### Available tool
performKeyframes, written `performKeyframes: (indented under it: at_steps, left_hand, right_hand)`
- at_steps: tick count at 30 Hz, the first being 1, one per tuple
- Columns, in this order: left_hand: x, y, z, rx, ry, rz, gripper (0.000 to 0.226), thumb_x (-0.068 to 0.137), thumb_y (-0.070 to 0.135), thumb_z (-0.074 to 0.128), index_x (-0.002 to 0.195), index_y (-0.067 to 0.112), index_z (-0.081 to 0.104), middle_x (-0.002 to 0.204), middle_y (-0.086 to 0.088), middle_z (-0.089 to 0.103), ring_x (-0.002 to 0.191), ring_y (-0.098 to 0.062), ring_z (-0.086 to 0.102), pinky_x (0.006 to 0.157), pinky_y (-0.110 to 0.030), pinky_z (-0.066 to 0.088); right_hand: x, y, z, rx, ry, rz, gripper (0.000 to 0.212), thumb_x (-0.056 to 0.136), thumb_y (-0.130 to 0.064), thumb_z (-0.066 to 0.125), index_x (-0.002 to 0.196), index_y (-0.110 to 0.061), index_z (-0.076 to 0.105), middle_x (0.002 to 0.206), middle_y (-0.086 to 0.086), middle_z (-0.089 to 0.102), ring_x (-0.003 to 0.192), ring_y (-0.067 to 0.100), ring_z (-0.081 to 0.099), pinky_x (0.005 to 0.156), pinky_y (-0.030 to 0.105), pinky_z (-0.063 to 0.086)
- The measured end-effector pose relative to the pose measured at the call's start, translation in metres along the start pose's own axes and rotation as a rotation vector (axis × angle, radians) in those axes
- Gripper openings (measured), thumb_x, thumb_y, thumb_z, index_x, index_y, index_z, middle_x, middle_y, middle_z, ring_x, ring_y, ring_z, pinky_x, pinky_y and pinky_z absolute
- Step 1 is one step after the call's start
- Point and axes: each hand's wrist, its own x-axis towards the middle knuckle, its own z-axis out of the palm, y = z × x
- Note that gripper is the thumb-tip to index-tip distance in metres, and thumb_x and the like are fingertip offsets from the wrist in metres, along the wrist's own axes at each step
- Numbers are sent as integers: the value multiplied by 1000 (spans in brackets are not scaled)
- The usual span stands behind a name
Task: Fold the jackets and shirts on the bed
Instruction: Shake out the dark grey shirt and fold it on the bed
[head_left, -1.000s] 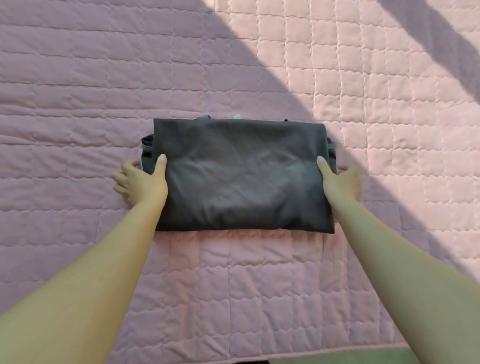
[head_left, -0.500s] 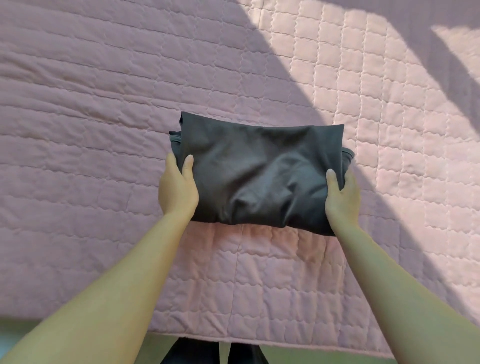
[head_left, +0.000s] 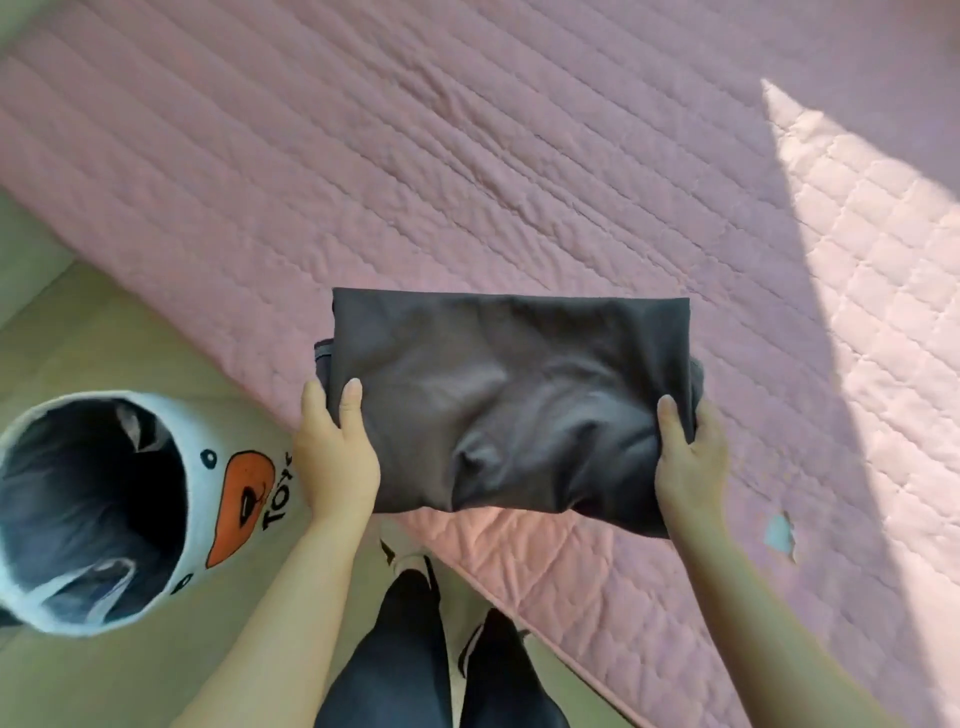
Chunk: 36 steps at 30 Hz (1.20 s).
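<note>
The folded garment (head_left: 498, 384) at the centre of the frame is dark grey cloth, matt and soft-looking, flat near its upper edge and rumpled into rounded creases lower down. The bedspread (head_left: 519, 156) across the upper frame is pink quilted cloth, matt, puckered along its stitched lines. At lower left, the hamper (head_left: 208, 431) is white fabric printed in orange and black, with a dark lining that shows a faint sheen. The floor (head_left: 104, 338) looks pale, smooth and hard. The trousers (head_left: 395, 665) at bottom centre are dark matt cloth.
</note>
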Motion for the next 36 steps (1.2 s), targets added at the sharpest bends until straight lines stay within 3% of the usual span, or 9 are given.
performKeyframes:
  at_steps: [6,10,16,21,24,27,28,33,36]
  left_hand:
    - [2,-60,-96,-31,173,-200,50,102,37,41,147,15,36,149,-4,42,137,-27,37,107,-39,30]
    - [9,-115,-153,-82,258,-283,48,103,31,40,148,16,34,151,-3,41,139,-26,35,109,-37,28]
    - [34,-196,-226,-140,395,-466,47,104,30,38,148,17,35,149,-7,43,135,-31,40,106,-40,33]
    - [54,-263,-282,-198,504,-549,44,103,30,39,144,16,41,141,-8,52,129,-32,47,103,-42,38]
    - [72,-290,-310,-236,574,-570,43,103,29,39,145,19,40,141,-3,52,129,-27,47,97,-30,36]
    - [85,-299,-309,-202,625,-568,42,103,28,39,144,19,42,139,-2,54,126,-28,49,92,-29,37]
    - [92,-308,-302,-205,651,-591,42,103,27,40,144,18,43,139,-3,55,125,-28,50,91,-30,37]
    - [122,-341,-240,-150,634,-659,38,102,21,45,139,20,50,139,0,55,122,-27,54,89,-35,44]
    - [137,-360,-208,-138,569,-679,41,100,14,45,139,26,50,128,3,61,115,-25,57,80,-30,41]
  right_hand:
    - [-54,-47,82,-141,-237,-93,34,98,-34,49,123,-12,55,121,7,62,114,25,55,97,40,43]
    - [-99,-82,146,-177,-434,-170,12,100,-20,46,109,-21,54,95,-13,56,97,14,52,80,27,34]
    - [-168,-119,257,-274,-625,-297,37,101,-21,45,138,-20,49,129,-6,58,119,12,52,97,27,39]
    - [-221,-154,334,-301,-729,-406,32,101,-16,45,131,-13,55,118,-2,63,112,16,57,95,27,43]
    - [-254,-163,384,-308,-787,-487,34,100,-17,46,133,-13,53,130,4,61,122,19,54,105,34,42]
    - [-277,-158,421,-299,-841,-522,44,100,-17,47,143,-28,44,138,-19,49,126,-5,43,103,10,34]
    - [-282,-150,438,-320,-848,-521,47,100,-16,47,144,-32,42,136,-22,48,124,-7,42,101,9,34]
    - [-286,-100,497,-495,-867,-545,48,102,-21,42,143,-45,35,123,-24,52,110,2,50,94,22,39]
    - [-286,-72,525,-658,-883,-662,48,103,-21,39,145,-43,35,117,-14,58,97,7,54,84,27,45]
